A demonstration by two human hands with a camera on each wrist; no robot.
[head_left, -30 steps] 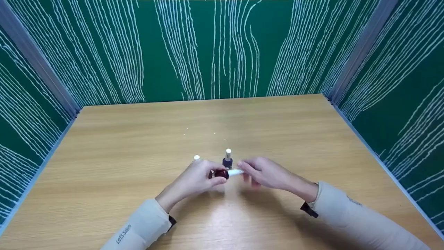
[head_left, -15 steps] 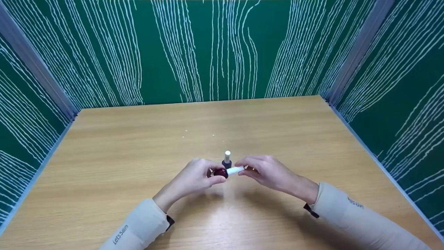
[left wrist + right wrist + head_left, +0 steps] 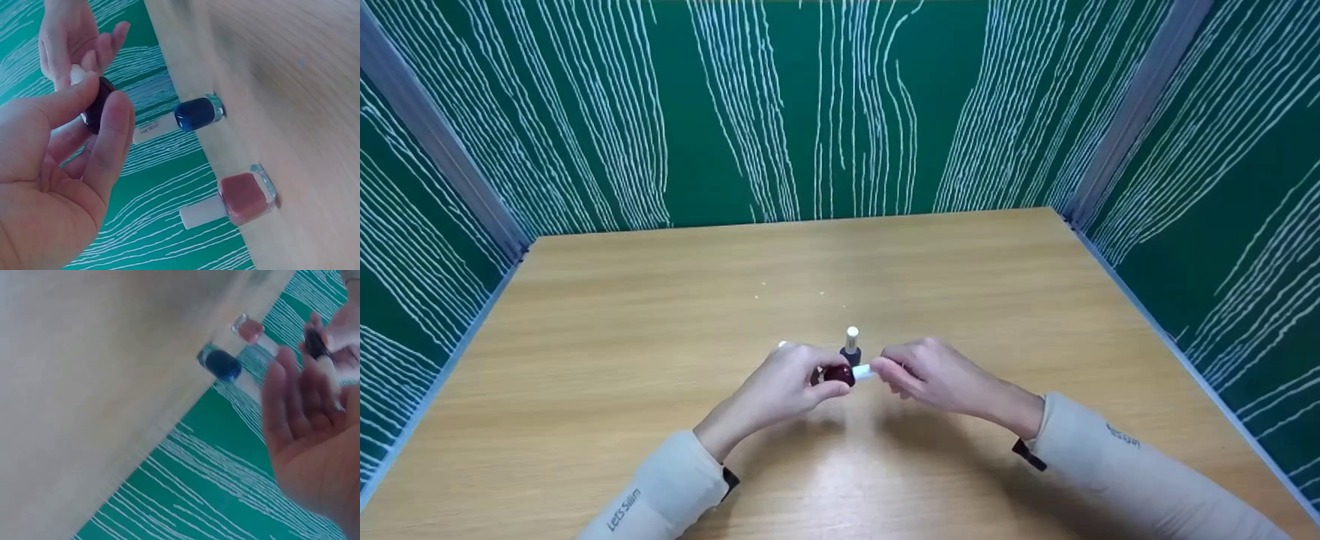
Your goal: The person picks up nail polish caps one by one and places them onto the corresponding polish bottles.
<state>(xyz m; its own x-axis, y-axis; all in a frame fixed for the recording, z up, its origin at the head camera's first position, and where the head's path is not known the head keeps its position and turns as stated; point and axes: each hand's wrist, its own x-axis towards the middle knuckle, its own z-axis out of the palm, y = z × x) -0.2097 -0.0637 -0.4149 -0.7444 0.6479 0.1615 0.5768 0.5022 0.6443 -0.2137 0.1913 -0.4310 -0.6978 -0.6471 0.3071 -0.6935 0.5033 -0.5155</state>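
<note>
In the head view my left hand [image 3: 780, 386] holds a dark red nail polish bottle [image 3: 838, 375] between thumb and fingers, tilted on its side above the table. Its white cap [image 3: 861, 372] points right, and the thumb and fingers of my right hand [image 3: 934, 375] pinch the far end. Just behind stands a dark blue nail polish bottle [image 3: 851, 355], upright with its white cap on. A pink nail polish bottle [image 3: 244, 197] shows in the left wrist view, also capped and standing; in the head view my left hand hides most of it.
The wooden table [image 3: 660, 300] carries several tiny white specks [image 3: 822, 293] beyond the bottles. Green walls [image 3: 720, 112] with white wavy lines enclose its back and sides.
My right fingers have shifted repeatedly around the white cap, extending over it and then curling at its end. The left hand and the dark red bottle have stayed nearly in place.
</note>
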